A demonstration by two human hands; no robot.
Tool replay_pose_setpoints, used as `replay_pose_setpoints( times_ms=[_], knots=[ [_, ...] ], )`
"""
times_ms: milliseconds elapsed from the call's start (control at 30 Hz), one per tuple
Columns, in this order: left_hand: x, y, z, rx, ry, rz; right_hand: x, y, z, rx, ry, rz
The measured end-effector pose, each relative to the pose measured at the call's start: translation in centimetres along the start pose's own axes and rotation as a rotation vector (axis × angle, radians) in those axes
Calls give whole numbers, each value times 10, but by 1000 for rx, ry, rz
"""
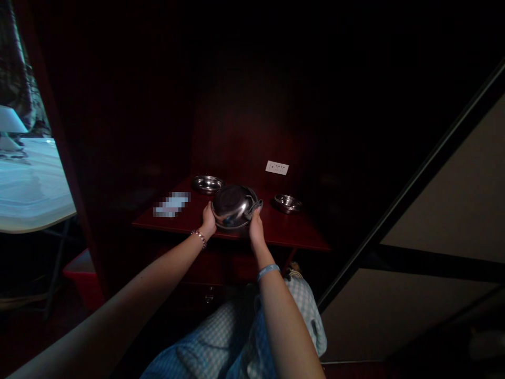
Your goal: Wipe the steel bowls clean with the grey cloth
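Note:
A shiny metal bowl [232, 206] is held up tilted, its rounded underside facing me, above the front part of a dark red shelf [311, 237]. My left hand [209, 220] grips the bowl's left rim. On the right side, my right hand [256, 226] is closed on a grey patterned cloth [253, 209] that lies against the bowl's edge. Some of my fingers are hidden behind the bowl. Behind it to the left stands a second metal bowl [208, 183], and to the right a smaller metal bowl [288, 203], both upright on the shelf.
A blurred pale item [172, 204] lies on the shelf's left. A white power socket [277, 168] is on the back panel. Below is a drawer with a clear knob [209, 295]. At left are a white table [31, 179] and a red bin [81, 273]; a sliding door [442, 210] stands right.

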State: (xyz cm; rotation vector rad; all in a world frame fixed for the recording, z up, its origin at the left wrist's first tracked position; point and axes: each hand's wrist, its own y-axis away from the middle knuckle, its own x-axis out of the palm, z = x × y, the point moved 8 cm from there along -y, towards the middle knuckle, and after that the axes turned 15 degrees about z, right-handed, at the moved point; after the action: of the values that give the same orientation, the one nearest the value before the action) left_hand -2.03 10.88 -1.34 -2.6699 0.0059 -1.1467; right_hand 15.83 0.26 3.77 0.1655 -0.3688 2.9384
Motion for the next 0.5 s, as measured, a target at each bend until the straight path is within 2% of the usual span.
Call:
replay_pose_setpoints(
  times_ms=[233, 500],
  knots=[
    [-7, -1, 4, -36, 14, -58, 15, 6, -1, 31, 24, 74],
    [-11, -3, 6, -49, 17, -98, 23, 9, -10, 55, 25, 102]
  ],
)
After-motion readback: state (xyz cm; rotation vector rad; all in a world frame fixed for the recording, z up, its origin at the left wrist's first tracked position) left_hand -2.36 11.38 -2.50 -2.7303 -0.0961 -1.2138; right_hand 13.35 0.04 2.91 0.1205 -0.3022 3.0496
